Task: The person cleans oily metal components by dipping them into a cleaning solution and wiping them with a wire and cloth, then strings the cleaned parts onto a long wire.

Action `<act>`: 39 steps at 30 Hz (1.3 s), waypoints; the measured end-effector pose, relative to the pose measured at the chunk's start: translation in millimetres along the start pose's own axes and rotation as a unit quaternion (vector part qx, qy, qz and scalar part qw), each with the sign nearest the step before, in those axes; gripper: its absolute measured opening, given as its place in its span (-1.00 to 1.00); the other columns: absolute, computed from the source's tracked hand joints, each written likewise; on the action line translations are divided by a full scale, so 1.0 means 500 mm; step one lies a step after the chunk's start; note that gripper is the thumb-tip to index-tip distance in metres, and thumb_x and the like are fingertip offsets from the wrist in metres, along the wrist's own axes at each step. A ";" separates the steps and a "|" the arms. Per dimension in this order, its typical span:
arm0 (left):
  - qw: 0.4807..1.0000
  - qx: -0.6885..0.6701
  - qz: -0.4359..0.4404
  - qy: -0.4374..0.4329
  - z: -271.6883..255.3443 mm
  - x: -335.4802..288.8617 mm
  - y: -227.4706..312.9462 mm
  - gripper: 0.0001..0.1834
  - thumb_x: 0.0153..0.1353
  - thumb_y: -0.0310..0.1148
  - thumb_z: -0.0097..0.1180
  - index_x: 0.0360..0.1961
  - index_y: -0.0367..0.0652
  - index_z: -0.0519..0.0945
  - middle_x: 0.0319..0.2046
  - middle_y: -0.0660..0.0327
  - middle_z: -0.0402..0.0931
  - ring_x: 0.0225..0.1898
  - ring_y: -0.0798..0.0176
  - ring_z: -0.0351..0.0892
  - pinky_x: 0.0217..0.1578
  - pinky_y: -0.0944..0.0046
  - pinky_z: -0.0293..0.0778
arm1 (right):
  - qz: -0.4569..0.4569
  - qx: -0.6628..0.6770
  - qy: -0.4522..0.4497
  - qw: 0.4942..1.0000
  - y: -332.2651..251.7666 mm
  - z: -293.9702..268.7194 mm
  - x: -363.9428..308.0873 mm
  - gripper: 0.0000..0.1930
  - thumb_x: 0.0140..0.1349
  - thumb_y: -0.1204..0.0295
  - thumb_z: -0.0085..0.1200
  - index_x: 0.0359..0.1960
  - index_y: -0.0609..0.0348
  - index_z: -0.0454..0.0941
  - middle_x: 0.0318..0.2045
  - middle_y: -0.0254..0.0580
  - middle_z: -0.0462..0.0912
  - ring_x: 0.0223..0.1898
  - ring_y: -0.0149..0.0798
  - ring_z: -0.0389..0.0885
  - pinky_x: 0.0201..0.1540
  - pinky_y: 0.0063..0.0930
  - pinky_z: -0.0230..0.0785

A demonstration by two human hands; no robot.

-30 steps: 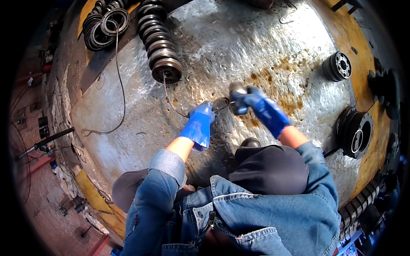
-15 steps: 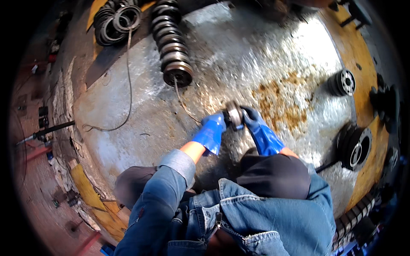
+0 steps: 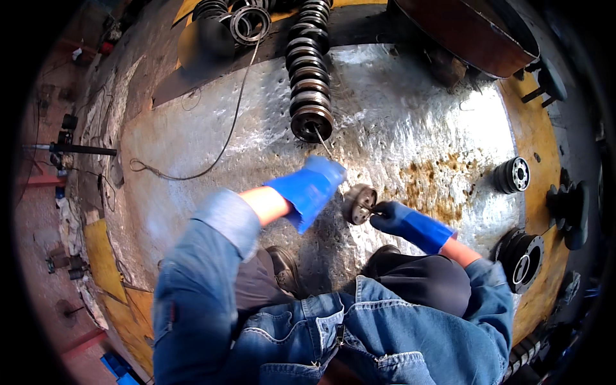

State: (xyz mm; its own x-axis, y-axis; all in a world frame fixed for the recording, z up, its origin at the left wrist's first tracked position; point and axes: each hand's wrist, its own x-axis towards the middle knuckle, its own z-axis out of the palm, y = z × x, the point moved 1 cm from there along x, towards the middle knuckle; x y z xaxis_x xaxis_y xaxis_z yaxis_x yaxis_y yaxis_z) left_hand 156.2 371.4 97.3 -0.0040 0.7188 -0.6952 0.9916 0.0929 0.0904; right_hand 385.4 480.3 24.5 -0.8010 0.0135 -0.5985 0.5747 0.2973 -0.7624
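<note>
My left hand, in a blue rubber glove, is beside a thin wire rope. This rope comes out of the near end of a long row of ribbed metal discs. Motion blurs the left fingers, so their grip does not show. Lower and to the right, a small round metal disc with holes in its face is tilted on its edge. At its right side my right hand, also gloved in blue, has its fingers closed on a thin piece at the disc's middle, apparently the rope's end.
A worn metal sheet with brown stains covers the floor. Another looped wire rope leads to stacked rings at the far left. More ribbed metal parts and a flanged ring stand right. A large rusty pan-like piece is at the back.
My left hand has moved off the disc, up and left toward the row. My right hand and the disc are lower, and the disc now turns its face to the right. The view has shifted.
</note>
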 end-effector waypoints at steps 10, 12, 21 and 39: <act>0.584 -0.759 0.144 0.250 0.019 -0.231 -0.035 -0.69 0.24 -0.43 0.23 0.00 -0.25 0.60 -0.09 0.13 0.65 -0.07 0.25 0.68 0.03 0.21 0.62 | -0.189 -0.111 -0.069 0.973 -0.582 -0.030 -0.169 -0.58 0.37 0.15 0.13 0.11 0.17 0.55 -0.26 -0.12 0.72 -0.19 -0.21 0.72 -0.06 -0.26 0.59; 0.835 -0.445 0.202 0.252 -0.044 -0.281 -0.034 -0.72 0.29 -0.37 0.15 -0.01 -0.24 0.60 -0.11 0.10 0.65 -0.10 0.21 0.68 -0.02 0.24 0.60 | -0.181 -0.084 -0.067 0.978 -0.580 -0.039 -0.184 -0.58 0.37 0.17 0.15 0.10 0.21 0.56 -0.16 -0.05 0.70 -0.13 -0.24 0.70 0.01 -0.30 0.56; 0.730 -0.647 0.094 0.200 0.072 -0.166 -0.038 -0.69 0.30 -0.25 0.21 -0.03 -0.18 0.59 -0.14 0.07 0.68 -0.15 0.11 0.71 -0.10 0.17 0.61 | -0.180 0.285 -0.037 0.941 -0.416 -0.106 -0.072 -0.61 0.28 0.25 0.25 0.07 0.17 0.59 -0.24 -0.20 0.70 -0.26 -0.30 0.66 -0.08 -0.37 0.57; 0.884 -0.453 -0.114 0.024 -0.024 -0.193 -0.095 -0.80 0.11 -0.37 0.35 -0.52 -0.14 0.56 -0.56 0.28 0.57 -0.49 0.36 0.53 -0.39 0.28 0.48 | 0.472 -0.297 0.462 0.690 0.509 -0.559 -0.305 -0.23 0.04 0.10 0.31 0.31 0.06 0.38 0.07 0.11 0.61 0.10 0.14 0.58 0.16 -0.10 0.45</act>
State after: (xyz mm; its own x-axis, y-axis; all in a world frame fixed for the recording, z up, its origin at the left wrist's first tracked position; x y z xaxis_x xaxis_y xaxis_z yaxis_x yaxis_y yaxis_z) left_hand 108.1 306.2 168.6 -0.2169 0.6363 -0.7403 0.4543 0.7370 0.5004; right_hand 606.7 820.6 -9.5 -0.0397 0.9896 -0.1382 0.9628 0.0749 0.2597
